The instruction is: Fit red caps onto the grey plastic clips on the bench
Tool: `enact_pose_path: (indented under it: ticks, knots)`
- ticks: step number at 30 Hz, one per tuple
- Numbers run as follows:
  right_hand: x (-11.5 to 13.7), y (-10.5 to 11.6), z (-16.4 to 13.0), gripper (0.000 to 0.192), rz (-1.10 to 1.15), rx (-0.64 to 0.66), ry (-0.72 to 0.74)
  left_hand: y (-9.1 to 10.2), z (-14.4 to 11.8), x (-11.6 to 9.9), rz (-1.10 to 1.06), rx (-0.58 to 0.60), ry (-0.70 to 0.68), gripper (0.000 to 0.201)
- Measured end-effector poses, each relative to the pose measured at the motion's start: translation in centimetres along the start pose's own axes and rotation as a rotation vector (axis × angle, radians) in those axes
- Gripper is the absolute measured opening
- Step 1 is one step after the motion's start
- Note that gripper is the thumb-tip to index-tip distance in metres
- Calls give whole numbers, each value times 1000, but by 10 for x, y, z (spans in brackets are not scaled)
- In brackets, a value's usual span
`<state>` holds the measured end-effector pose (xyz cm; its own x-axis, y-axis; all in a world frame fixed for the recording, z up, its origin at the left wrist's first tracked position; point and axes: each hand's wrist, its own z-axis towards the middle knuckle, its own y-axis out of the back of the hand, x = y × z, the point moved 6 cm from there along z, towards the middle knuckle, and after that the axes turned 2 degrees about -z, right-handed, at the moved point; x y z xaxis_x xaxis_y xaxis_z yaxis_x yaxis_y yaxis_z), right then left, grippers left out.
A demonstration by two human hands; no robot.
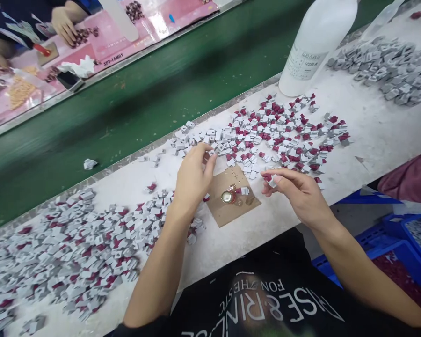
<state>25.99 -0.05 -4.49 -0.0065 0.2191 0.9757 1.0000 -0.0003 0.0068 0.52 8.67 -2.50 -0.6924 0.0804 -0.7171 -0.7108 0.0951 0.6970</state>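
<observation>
Black shirt cloth (284,255) lies nearest the camera, and beyond it the grip of the right hand (301,194) pinches a small maroon-and-grey piece (268,178) over the tabletop (368,140), nearer its near edge. The left hand (195,173) curls beside loose grey blocks (215,135) toward the far edge; whether its grip holds one, I cannot tell. Cardboard (221,216) lies between the hands, and a white bottle (305,56) stands at the far edge.

The right hand's (300,194) fingers partly cover a maroon-and-grey piece (267,178); whether the left hand (194,171) grips anything cannot be told. The picture's top edge cuts off the white bottle (319,40), whose label's (303,65) smallest print is illegible. The left edge crops a blurred heap of pieces (73,252); the co-worker (24,18) is cropped too.
</observation>
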Motion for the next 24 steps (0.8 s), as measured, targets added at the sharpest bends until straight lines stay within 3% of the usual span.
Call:
enact_pose_path:
  ticks: [5,8,14,21,24]
  knots:
    - [-4,-5,-1,29,84,-1,-17,8,-54,-3,-662,15,234,19]
    - [-6,-8,0,32,52,24,-5,3,-79,-11,-864,34,321,17]
    - [-6,-6,-4,32,-92,41,39,-6,-90,-15,-953,38,349,11]
    - [6,2,-29,21,-628,11,231,-5,-93,-8,-1007,84,375,26]
    - [4,-2,-36,18,-742,-5,301,-1,-94,-8,-940,65,338,20]
